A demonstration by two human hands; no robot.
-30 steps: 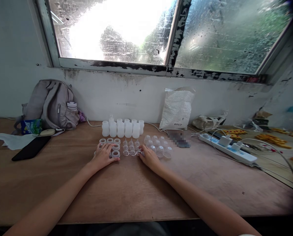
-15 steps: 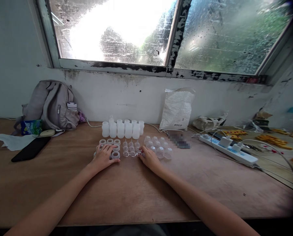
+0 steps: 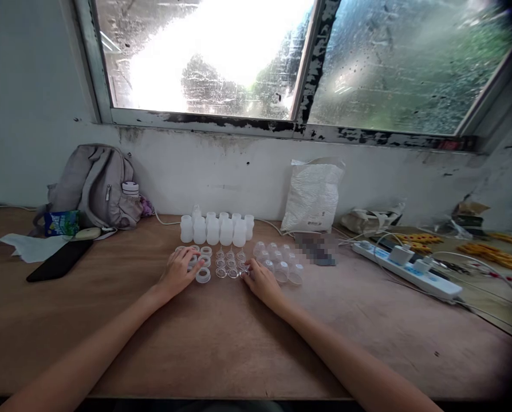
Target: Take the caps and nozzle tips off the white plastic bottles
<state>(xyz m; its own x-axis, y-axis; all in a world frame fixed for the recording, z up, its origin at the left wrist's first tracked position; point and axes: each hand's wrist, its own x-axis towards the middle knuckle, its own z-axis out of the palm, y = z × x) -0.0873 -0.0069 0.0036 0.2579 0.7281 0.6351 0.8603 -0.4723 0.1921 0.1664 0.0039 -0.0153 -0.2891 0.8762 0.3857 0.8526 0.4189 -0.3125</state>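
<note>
My left hand [image 3: 176, 273] rests over the left group of translucent ring collars [image 3: 203, 276], its fingers stretched forward and apart. Some of the rings are hidden beneath it. At the right edge of the clear bottle nipples [image 3: 220, 273], which stand in short rows, my right hand [image 3: 262, 281] has its thumb and forefinger about the front corner nipple [image 3: 243, 274]. Just beyond that hand are rows of clear domed caps [image 3: 281, 274], partly covered by it. Frosted white bottles [image 3: 225, 230] stand upright in two rows behind the rings and nipples.
A grey backpack [image 3: 97, 189], a blue-green packet [image 3: 62, 223] and a black phone [image 3: 59, 261] are at the left. A white plastic bag [image 3: 314, 197] leans on the wall. To the right lie a power strip [image 3: 406, 273], cables and yellow parts [image 3: 492, 256].
My left hand has drawn slightly left and back, uncovering more of the rings at the right of their group. The right hand stays at the corner nipple. The whole view has shifted slightly.
</note>
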